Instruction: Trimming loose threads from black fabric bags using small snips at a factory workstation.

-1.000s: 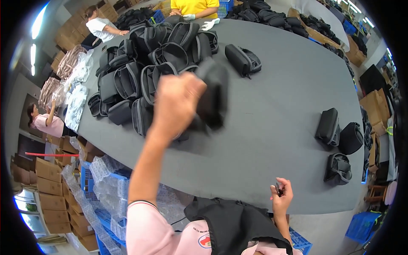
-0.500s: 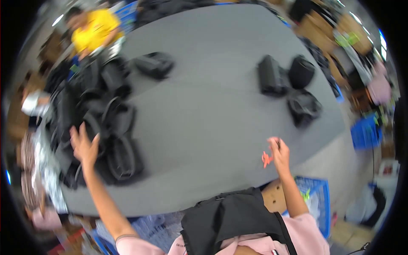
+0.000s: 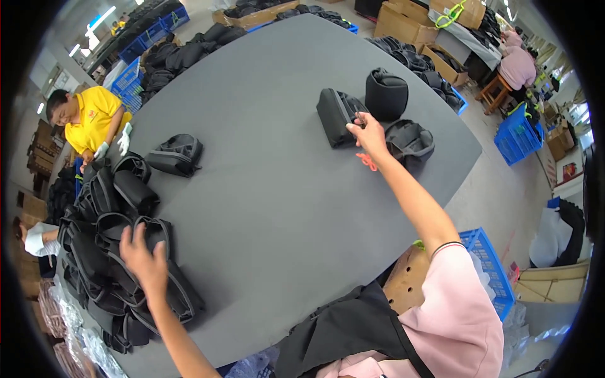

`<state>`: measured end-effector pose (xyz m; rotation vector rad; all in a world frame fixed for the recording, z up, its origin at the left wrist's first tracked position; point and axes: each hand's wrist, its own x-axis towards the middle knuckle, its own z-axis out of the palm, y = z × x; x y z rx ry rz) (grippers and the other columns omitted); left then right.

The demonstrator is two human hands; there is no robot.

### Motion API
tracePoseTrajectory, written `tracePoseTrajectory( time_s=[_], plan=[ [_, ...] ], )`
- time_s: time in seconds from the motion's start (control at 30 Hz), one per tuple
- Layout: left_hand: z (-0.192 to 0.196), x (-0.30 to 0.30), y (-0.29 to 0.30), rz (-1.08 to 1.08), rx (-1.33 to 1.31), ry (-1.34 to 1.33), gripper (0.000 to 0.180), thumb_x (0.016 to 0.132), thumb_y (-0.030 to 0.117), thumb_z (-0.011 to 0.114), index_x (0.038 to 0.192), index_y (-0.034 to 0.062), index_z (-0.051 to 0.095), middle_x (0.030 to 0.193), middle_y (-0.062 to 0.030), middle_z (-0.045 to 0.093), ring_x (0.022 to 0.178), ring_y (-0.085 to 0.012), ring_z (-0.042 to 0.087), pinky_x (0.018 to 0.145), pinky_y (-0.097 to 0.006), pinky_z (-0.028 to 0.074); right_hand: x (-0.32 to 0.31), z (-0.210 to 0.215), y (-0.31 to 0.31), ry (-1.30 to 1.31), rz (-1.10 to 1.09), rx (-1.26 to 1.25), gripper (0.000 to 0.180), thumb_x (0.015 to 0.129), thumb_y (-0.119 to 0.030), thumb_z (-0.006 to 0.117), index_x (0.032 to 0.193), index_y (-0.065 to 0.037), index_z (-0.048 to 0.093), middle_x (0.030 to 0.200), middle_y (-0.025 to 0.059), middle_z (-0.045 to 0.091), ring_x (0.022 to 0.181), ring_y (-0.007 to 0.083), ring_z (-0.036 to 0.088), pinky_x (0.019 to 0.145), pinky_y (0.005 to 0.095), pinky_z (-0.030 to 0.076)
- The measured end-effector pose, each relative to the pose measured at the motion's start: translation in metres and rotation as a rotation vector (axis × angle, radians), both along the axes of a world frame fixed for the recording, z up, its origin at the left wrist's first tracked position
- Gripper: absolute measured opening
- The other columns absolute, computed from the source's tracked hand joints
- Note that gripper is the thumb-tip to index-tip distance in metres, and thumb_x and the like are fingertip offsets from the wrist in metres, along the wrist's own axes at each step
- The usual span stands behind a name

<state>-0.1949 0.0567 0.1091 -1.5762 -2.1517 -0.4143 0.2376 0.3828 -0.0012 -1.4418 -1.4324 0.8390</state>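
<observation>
The left forearm (image 3: 178, 337) rises from the bottom edge, left of centre; the left hand (image 3: 148, 264) is at mid-left — open, fingers (image 3: 130, 242) spread. The right arm (image 3: 419, 200) slants up and leftward from the lower right — the right hand (image 3: 370, 135) above centre, curled into a pinch.

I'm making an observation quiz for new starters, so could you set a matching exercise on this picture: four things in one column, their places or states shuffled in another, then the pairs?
Column one
1. left hand
2. right hand
3. orange-red loop
4. brown stool

Column two
A. just below the hand that holds something
B. on the floor beyond the table, at upper right
C. fingers spread, at the big pile of black cases
D. closed on a small dark tool, by three black cases

Pairs: 1-C, 2-D, 3-A, 4-B
</observation>
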Motion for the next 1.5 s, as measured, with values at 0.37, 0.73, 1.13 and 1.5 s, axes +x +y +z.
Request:
tracePoseTrajectory(
  time_s=[0.37,0.73,1.13,1.5],
  plan=[
    [-0.036,0.165,0.054,-0.483,-0.128,-0.358,0.045,0.072,0.006,0.067,0.115,0.0089,0.055,0.126,-0.0112,0.049,0.115,-0.0313,0.046,0.097,-0.04,0.033,-0.06,-0.02,-0.182,-0.396,0.659,0.412,0.017,0.068,0.002,0.055,0.081,-0.009,0.051,0.08,0.0061,0.05,0.063,0.0291,0.057,0.048,0.0413,0.044],
    [-0.096,0.188,0.013,0.199,-0.059,-2.292,0.063,0.076,0.054,0.063,0.111,0.0033,0.051,0.107,-0.0096,0.054,0.094,-0.021,0.054,0.088,-0.033,0.036,-0.047,0.0,-0.287,-0.011,0.899,0.432,0.042,0.056,0.008,0.057,0.095,-0.007,0.063,0.089,0.0055,0.064,0.059,0.0168,0.059,0.045,0.0242,0.044],
    [-0.068,0.235,-0.036,-0.432,-0.319,-0.353,0.044,0.068,0.003,0.059,0.11,-0.0017,0.052,0.101,-0.0111,0.059,0.079,-0.0203,0.052,0.065,-0.032,0.042,-0.08,0.026,-0.237,0.724,0.49,-0.772,0.019,0.081,-0.016,0.067,0.086,-0.008,0.05,0.064,-0.0006,0.049,0.044,0.0052,0.043,0.037,0.0197,0.031],
    [-0.1,0.234,-0.059,0.149,-0.194,-1.372,0.037,0.083,0.032,0.062,0.095,-0.0036,0.062,0.087,-0.0186,0.059,0.086,-0.0295,0.058,0.076,-0.037,0.045,-0.078,-0.007,-0.313,0.762,0.547,-0.973,0.034,0.074,-0.003,0.071,0.1,-0.005,0.05,0.074,-0.0005,0.053,0.047,0.0025,0.042,0.039,0.0177,0.031]
  ],
)
